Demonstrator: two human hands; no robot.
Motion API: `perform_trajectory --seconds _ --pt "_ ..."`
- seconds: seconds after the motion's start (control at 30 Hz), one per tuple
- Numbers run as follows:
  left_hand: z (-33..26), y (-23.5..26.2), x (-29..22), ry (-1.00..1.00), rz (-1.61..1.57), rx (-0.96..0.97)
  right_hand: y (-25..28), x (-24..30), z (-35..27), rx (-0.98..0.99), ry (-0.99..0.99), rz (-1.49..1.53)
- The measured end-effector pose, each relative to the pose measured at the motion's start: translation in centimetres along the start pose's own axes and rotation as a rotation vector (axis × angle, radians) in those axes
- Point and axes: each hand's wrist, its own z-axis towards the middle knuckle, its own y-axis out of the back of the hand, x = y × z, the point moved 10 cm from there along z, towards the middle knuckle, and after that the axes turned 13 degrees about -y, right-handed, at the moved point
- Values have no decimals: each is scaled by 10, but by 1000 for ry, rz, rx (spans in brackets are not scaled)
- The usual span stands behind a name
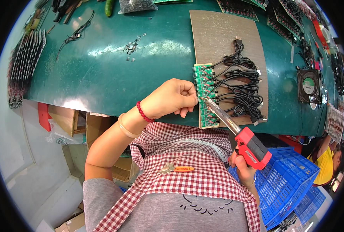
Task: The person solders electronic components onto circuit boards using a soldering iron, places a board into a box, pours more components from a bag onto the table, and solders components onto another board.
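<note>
The green surface (pixel 102 73) fills most of the view. On it lies a brown board (pixel 218 34), stiff and flat by the look of it, carrying a bundle of black cables (pixel 239 83) looped loosely in rows; those would be soft and floppy and tangle easily if dragged.

At the board's near left edge lies a strip of green circuit boards (pixel 203 94), thin, light and rigid. I'd judge it fragile at the soldered joints, so best held by its bare edges, away from the wire ends.

The left hand (pixel 172 98) is curled nearly closed, fingertips pinching at the strip's left edge; what they pinch is too small to tell.

The right hand (pixel 242 167) is wrapped around the red handle of a soldering iron (pixel 237 131), its metal tip resting on the strip. The iron looks light but is probably hot at the front, so only the handle is safe to grip.
</note>
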Motion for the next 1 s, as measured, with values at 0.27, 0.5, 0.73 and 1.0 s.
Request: perform_trajectory --seconds 0.27,0.5,0.73,1.0 --pt "0 1 -1 -11 7 -23 -1 -9 -2 67 48 -150" --pt "-1 1 -1 -32 -2 -39 2 -1 -5 20 68 9" --pt "-2 1 0 -11 20 -49 3 -8 -7 15 100 -77" --pt "-1 1 -2 -32 8 -48 3 -15 -11 51 93 -209"
